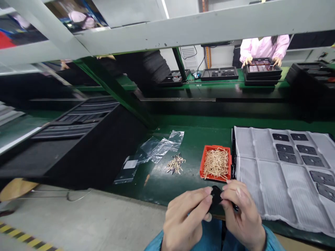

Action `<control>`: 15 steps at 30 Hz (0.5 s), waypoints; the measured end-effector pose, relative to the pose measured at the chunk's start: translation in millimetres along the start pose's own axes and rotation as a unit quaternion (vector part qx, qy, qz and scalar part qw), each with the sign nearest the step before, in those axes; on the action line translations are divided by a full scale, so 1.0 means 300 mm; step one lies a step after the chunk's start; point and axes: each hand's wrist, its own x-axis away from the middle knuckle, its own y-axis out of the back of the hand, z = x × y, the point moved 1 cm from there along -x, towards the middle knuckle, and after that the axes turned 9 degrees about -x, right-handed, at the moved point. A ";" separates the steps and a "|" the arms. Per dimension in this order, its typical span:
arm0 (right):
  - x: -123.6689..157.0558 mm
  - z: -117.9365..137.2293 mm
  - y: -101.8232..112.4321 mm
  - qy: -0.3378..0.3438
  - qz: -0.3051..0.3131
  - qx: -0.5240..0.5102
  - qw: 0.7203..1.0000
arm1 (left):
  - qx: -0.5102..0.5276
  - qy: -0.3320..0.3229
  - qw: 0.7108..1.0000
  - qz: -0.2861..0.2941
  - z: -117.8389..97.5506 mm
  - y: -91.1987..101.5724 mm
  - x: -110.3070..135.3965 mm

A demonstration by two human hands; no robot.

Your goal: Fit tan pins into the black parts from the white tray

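Between my two hands, at the near edge of the green bench, is a small flat black part (216, 196). My left hand (186, 217) pinches its left side with thumb and fingertips. On the other side, my right hand (242, 212) has its fingers closed at the part's right edge; whether a smaller piece sits in those fingertips is hidden. Just beyond the hands stands a red bin (202, 170) full of thin tan strips (216, 163). Left of the bin lies a loose pile of small tan and dark pieces (176, 164).
Right of the bin, a pale compartmented tray (274, 184) holds several flat black plates (288, 157). Clear plastic bags (164, 148) lie on the bench (193, 139). A big black box (104, 146) stands at left. Across the bench, a person in pink (264, 48) handles stacked black trays (263, 74).
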 end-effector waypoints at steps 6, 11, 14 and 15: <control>-0.015 -0.005 0.007 0.003 0.024 0.013 1.000 | 0.026 0.006 1.000 0.003 0.007 -0.011 0.008; -0.021 0.005 0.004 -0.018 0.014 -0.007 1.000 | 0.039 0.015 0.999 0.019 0.010 -0.015 0.006; -0.028 0.018 0.001 -0.035 0.002 -0.015 0.999 | 0.055 0.025 0.997 0.042 0.002 -0.014 -0.002; -0.026 0.022 0.000 -0.039 -0.007 -0.018 0.999 | 0.061 0.030 0.997 0.048 -0.002 -0.014 -0.006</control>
